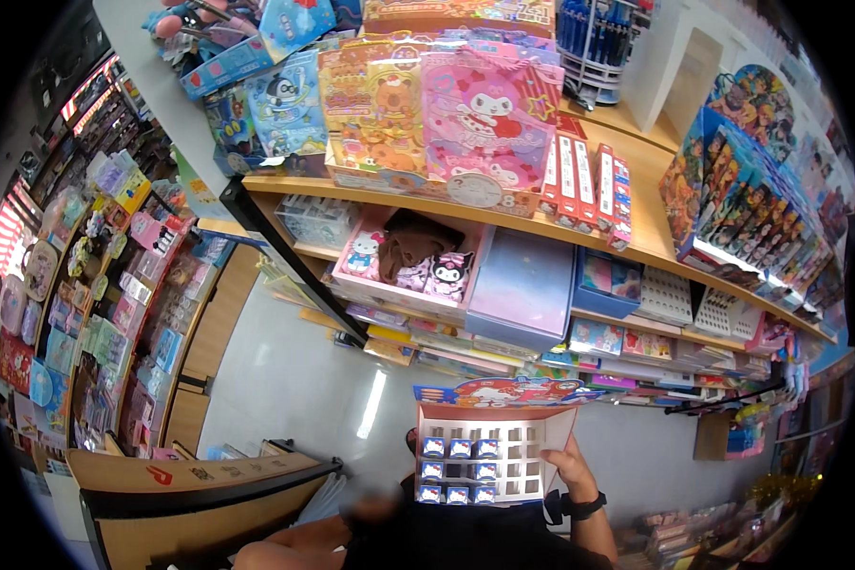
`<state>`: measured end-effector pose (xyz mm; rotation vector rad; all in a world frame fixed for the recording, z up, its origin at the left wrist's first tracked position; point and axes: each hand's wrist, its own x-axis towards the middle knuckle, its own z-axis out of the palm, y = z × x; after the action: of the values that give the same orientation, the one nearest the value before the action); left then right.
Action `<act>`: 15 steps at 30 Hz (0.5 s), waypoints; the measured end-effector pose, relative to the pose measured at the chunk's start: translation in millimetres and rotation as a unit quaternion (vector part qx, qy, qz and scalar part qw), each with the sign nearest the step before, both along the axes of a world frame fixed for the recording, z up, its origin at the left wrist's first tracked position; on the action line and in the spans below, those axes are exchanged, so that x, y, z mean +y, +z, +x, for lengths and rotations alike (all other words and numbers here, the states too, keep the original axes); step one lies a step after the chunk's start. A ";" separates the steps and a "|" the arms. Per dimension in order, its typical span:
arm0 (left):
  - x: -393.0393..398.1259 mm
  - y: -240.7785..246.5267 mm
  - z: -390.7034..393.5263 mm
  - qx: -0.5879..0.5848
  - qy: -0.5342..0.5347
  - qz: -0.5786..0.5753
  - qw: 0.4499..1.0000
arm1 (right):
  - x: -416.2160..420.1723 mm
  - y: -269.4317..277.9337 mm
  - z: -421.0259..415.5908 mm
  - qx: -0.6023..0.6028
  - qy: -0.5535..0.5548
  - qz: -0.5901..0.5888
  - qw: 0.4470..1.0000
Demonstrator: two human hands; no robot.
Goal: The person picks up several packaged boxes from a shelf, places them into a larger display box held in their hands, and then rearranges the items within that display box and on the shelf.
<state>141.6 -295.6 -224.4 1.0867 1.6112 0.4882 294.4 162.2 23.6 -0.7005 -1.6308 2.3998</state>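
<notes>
My right hand [572, 467] grips the right side wall of a cardboard display box [552, 427], its thumb over the front edge. A dark band is around that wrist. The box has a red and blue printed header and a white insert with rows of square slots. Several small blue cartoon-cat packs [460, 448] fill slots on its left side; the slots on the right are vacant. At the lower left a bare forearm [306, 541] reaches towards a blurred, skin-coloured patch beside the box; my left hand cannot be made out there.
Ahead, a wooden shelf [399, 191] holds pink and yellow gift bags [488, 117], red-and-white boxes [586, 185] and a card display [748, 214]. Below are an open pink box [399, 291] with brown cloth and a blue-purple box [520, 285]. A cardboard carton [206, 474] stands lower left; stocked racks line the left.
</notes>
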 end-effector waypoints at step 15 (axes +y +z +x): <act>-23.1 27.6 6.7 0.009 0.033 0.027 0.999 | -2.0 6.6 -14.2 -0.009 -0.009 -0.013 1.000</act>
<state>148.3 -318.7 -196.8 1.0830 1.6612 0.5698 280.2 160.2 30.3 -0.7399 -1.5955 2.4132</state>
